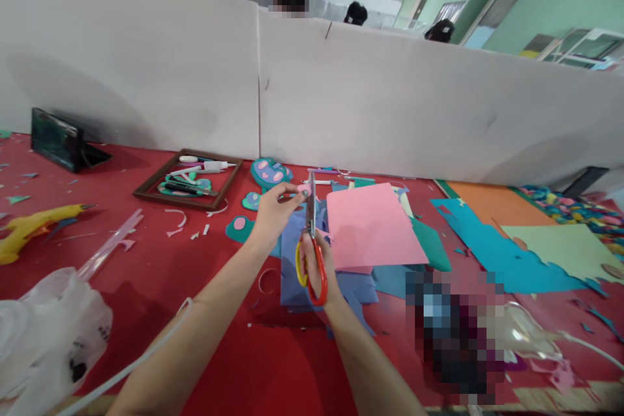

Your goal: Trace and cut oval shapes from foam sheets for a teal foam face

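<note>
My right hand (319, 266) is closed round the red and yellow handles of a pair of scissors (311, 208), whose blades point away from me and look nearly together. Between the thumb and fingers of my left hand (277, 208) is a small pink paper piece (303, 188), right beside the blade tips. Whether the blades touch the piece I cannot tell. Under and right of my right hand lie a large pink sheet (375, 227) and blue-purple sheets (297, 279). Teal cutouts with pink spots, among them a larger one (270, 174), lie just beyond my left hand.
A brown wooden frame (146, 194) surrounds pens and a glue bottle. Leftward are a yellow glue gun (41, 227), a propped phone (57, 140) and a white plastic bag (53, 331). Blue sheets (507, 253) lie right. A white partition (390, 97) stands behind the red table (234, 364).
</note>
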Tool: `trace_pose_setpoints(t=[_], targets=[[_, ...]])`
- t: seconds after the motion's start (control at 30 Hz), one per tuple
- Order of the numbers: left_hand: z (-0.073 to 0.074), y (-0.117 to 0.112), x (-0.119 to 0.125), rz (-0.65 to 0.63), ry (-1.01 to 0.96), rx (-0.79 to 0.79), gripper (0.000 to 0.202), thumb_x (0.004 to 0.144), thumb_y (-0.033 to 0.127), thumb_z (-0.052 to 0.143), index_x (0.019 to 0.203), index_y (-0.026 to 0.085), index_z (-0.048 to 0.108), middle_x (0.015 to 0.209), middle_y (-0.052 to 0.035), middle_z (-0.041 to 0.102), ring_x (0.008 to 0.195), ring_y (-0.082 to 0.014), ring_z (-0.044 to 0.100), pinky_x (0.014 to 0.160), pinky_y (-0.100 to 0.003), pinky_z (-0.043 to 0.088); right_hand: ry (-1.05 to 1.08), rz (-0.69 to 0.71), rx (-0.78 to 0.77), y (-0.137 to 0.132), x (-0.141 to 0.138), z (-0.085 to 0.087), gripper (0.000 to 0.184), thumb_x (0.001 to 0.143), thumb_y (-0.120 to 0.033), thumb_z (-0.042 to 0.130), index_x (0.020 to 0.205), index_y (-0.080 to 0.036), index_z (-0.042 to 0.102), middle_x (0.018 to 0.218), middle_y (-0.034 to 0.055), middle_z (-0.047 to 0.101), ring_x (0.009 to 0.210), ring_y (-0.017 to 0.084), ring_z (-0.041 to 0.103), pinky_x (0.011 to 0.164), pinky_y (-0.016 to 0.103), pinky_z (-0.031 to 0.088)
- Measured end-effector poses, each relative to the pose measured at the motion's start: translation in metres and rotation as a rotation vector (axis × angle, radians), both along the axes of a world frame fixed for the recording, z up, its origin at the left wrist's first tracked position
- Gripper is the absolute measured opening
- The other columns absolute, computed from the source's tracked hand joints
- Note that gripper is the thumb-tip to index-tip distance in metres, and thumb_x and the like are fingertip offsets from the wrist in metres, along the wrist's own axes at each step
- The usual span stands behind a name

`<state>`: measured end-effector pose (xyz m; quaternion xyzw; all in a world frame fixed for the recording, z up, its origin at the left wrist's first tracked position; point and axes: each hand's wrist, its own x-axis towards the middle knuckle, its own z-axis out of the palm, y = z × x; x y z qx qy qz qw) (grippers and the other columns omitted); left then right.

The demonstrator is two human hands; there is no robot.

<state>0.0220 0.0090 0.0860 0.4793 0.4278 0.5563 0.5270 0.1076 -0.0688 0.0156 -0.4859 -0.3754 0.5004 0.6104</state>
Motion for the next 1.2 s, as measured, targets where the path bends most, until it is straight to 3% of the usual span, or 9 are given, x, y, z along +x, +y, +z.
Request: trace_pose_setpoints(t=[0.23,0.5,0.93,1.2], targets=[[-0.0010,0.0038,-0.0046,-0.002,0.023,0.010,0.022,0.059,0.033,0.076,0.065,0.018,0.061,0.072,0.0001,0.065,0.074,-0.0153,0.063,0.067,-0.029,0.055,0.001,-0.001,-0.007,0.0000,-0.0022,-0.0010,0.045,0.079,-0.064,0.059,0.070,-0.022,0.046,0.047,-0.0096,0.039,0.033,0.005,0.034,0.029,0.017,0.030],[-0.0006,0.0060,-0.0092,-0.039,0.059,0.024,0.022,0.060,0.028,0.074,0.072,0.018,0.059,0.064,0.0036,0.062,0.066,-0.0120,0.061,0.065,-0.025,0.051,0.058,-0.019,-0.032,0.0002,-0.0024,0.0001,0.047,0.075,-0.066,0.062,0.073,-0.021,0.049,0.051,-0.0091,0.044,0.034,0.003,0.036,0.031,0.015,0.032],[0.0011,0.0054,-0.0095,-0.033,0.168,0.090,0.010,0.065,0.023,0.068,0.074,0.019,0.068,0.080,-0.0014,0.071,0.081,-0.0164,0.065,0.083,-0.032,0.051,0.074,-0.019,-0.009,0.0002,-0.0017,-0.0002,0.045,0.076,-0.063,0.063,0.073,-0.021,0.049,0.051,-0.0092,0.043,0.034,0.004,0.036,0.031,0.014,0.032],[-0.0001,0.0058,-0.0062,-0.098,0.087,0.108,0.012,0.064,0.021,0.068,0.075,0.019,0.064,0.083,-0.0020,0.071,0.083,-0.0154,0.066,0.085,-0.032,0.051,0.058,0.003,-0.020,0.0009,-0.0007,-0.0046,0.043,0.080,-0.062,0.060,0.071,-0.022,0.047,0.048,-0.0098,0.042,0.031,0.004,0.036,0.029,0.015,0.033]])
